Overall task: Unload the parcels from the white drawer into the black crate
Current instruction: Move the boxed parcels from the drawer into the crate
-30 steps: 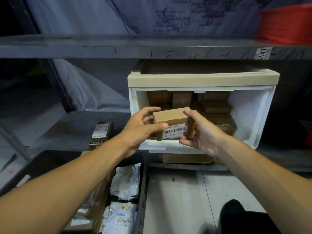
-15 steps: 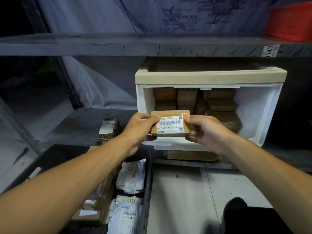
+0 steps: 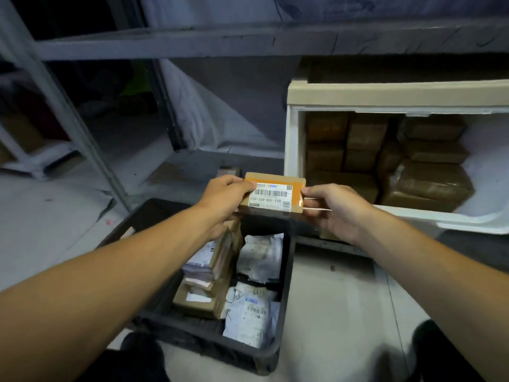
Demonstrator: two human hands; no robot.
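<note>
A small brown cardboard parcel (image 3: 275, 194) with a barcode label hangs above the far end of the black crate (image 3: 285, 277). My left hand (image 3: 224, 198) grips its left end and my right hand (image 3: 334, 209) pinches its right end. The white drawer (image 3: 293, 139) stands open on the low shelf at the right, stacked with several brown parcels (image 3: 429, 186). Inside the crate lie cardboard boxes (image 3: 212, 285) on the left and white mailer bags (image 3: 256, 307) on the right.
A grey metal shelf board (image 3: 192, 45) runs across above the drawer, with an upright post (image 3: 63, 114) at the left. Pale floor (image 3: 330, 312) lies right of the crate. A dark shoe (image 3: 446, 351) shows at the bottom right.
The parcel has been turned label-up and carried left and down, away from the drawer to above the crate. The view has swung left, so the drawer now sits at the right.
</note>
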